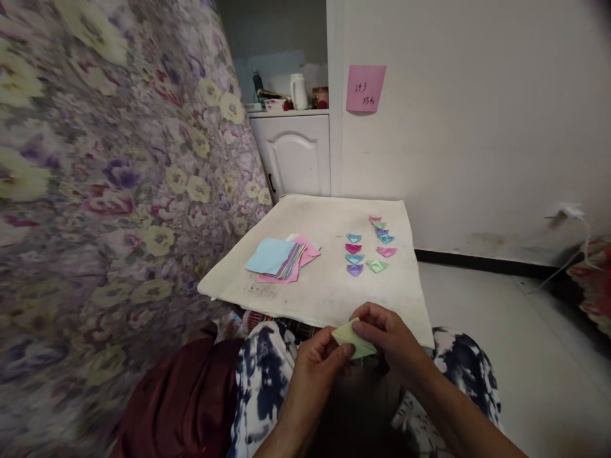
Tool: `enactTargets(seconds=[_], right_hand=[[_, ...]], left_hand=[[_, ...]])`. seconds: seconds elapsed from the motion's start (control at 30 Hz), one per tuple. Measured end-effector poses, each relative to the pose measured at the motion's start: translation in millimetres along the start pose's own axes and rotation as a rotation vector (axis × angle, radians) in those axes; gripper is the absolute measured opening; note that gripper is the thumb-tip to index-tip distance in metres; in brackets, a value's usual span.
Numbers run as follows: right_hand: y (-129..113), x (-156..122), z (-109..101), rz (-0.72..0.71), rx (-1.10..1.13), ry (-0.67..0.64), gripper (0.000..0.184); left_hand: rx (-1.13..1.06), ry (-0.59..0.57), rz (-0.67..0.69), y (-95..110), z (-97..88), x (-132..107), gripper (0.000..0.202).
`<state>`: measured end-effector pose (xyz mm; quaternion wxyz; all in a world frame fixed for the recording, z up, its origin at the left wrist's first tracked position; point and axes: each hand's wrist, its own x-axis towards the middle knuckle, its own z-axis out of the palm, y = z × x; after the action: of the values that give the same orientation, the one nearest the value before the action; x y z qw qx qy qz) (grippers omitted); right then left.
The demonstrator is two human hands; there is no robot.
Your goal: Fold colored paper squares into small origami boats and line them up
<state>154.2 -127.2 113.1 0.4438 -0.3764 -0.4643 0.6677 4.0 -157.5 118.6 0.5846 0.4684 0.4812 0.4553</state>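
Observation:
A pale green folded paper (354, 341) sits between both my hands, just below the near edge of the white table (329, 292). My left hand (317, 366) pinches its left side with closed fingers. My right hand (386, 334) grips its right and top edge, thumb on the paper. On the table lie a stack of coloured paper squares (281, 259), blue on top, and several small folded paper shapes (366, 249) in two rows.
A floral cloth (119, 191) covers the left. A dark red cloth (186, 394) lies by my knees. Behind the table are a white cabinet (296, 152) with bottles, and a wall with a pink note (365, 88). A wall plug (569, 211) is at right.

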Motion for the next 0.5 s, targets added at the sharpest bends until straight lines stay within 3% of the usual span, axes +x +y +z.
enactTargets(seconds=[0.2, 0.37, 0.5], right_hand=[[3.8, 0.1, -2.6, 0.024, 0.018, -0.031, 0.027], [6.6, -0.9, -1.0, 0.066, 0.019, -0.052, 0.024], [11.2, -0.4, -0.2, 0.1, 0.045, -0.08, 0.024]], left_hand=[[0.042, -0.049, 0.035, 4.0, -1.8, -1.8, 0.01], [-0.066, -0.024, 0.038, 5.9, 1.3, -3.5, 0.007], [-0.186, 0.049, 0.025, 8.8, 3.9, -2.6, 0.024]])
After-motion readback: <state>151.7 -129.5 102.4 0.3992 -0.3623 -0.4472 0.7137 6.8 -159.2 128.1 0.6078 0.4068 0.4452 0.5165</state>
